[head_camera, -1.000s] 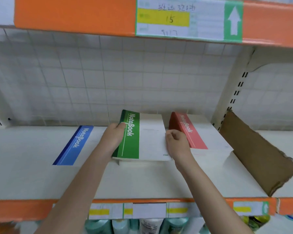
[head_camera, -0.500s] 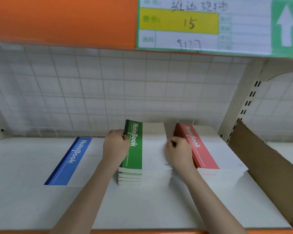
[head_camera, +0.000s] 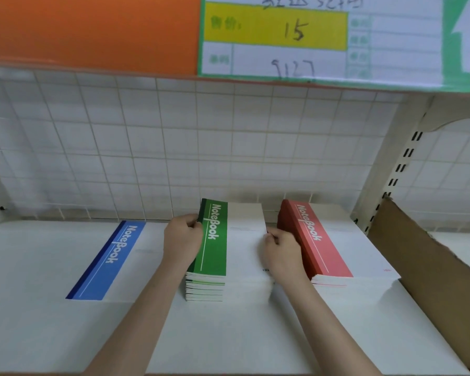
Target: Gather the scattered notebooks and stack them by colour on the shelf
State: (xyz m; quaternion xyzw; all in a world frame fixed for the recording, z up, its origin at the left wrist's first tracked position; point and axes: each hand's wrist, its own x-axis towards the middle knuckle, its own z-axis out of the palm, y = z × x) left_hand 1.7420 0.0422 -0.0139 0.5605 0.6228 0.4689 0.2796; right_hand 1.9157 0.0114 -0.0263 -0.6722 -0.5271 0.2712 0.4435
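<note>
A stack of several green notebooks (head_camera: pixel 215 240) stands in the middle of the white shelf (head_camera: pixel 228 335). My left hand (head_camera: pixel 182 242) grips the stack's left edge with curled fingers. My right hand (head_camera: pixel 281 253) holds its right edge, fingers curled against the white pages. To the right of it lies a stack of red notebooks (head_camera: pixel 318 240), almost touching my right hand. A single blue notebook (head_camera: pixel 109 261) lies flat on the shelf left of my left hand.
A brown cardboard sheet (head_camera: pixel 432 280) leans at the right end of the shelf beside a slotted upright post (head_camera: pixel 396 172). A wire grid (head_camera: pixel 174 145) backs the shelf. Overhead runs an orange shelf edge with a price label (head_camera: pixel 320 39).
The top green notebook has come down flat onto the green stack. The camera has moved closer to the shelf, and both hands stay at the stack's sides.
</note>
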